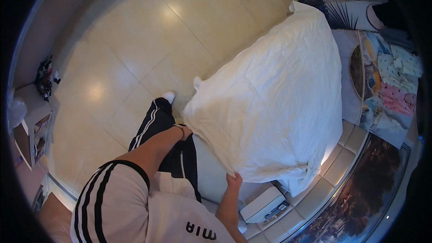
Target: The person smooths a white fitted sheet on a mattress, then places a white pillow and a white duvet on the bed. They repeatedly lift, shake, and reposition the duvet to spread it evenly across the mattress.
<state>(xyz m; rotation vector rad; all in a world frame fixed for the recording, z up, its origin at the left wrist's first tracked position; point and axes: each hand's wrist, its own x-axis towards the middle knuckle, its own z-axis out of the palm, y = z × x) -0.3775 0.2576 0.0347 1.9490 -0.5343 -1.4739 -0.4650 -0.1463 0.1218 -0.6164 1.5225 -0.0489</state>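
A large white cloth, like a bed sheet or duvet cover (270,90), spreads wide and wrinkled from the middle to the upper right. My left hand (185,132), with a band on the wrist, is closed on its near left corner; the fingers are partly hidden. Farther right, the near edge is pinched in my right hand (234,180). Between the two hands the edge runs fairly straight. Near the padded panel the cloth bunches and hangs in folds. What lies under it is hidden.
Shiny beige floor tiles (135,54) stretch left. A white box-like cabinet (263,204) stands beside the padded panel (321,193) at lower right, below a large dark picture (355,193). Folded clothes (398,74) lie far right. An open shelf unit (33,130) stands left.
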